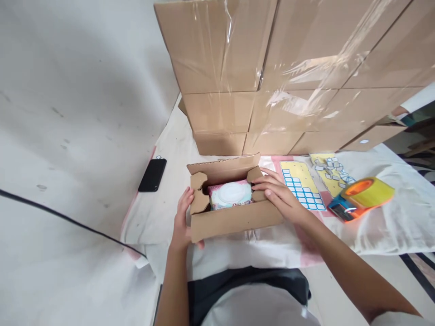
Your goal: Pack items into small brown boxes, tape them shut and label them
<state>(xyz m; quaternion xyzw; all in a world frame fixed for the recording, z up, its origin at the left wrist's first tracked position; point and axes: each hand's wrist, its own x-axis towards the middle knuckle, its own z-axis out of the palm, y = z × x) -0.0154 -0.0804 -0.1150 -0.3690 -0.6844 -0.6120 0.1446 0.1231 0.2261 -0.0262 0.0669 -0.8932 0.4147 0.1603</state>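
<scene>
A small brown cardboard box (234, 222) stands with its top flaps up, in front of me on the cloth-covered table. Inside it lies a pack of wet wipes (234, 194) with a pale lid and pink and blue print. My left hand (183, 222) is closed around the box's left side, its thumb at the near corner. At the right end, my right hand (280, 194) grips the box, its fingers over the right end flap and touching the edge near the pack. Part of the pack is hidden by the near flap.
Stacked cardboard boxes (220, 111) wrapped in clear film form a wall at the back. To the right are a tape dispenser (362, 197) with yellow tape and sticker sheets (302, 185). A black phone (152, 175) lies at left, beside the white wall (74, 136).
</scene>
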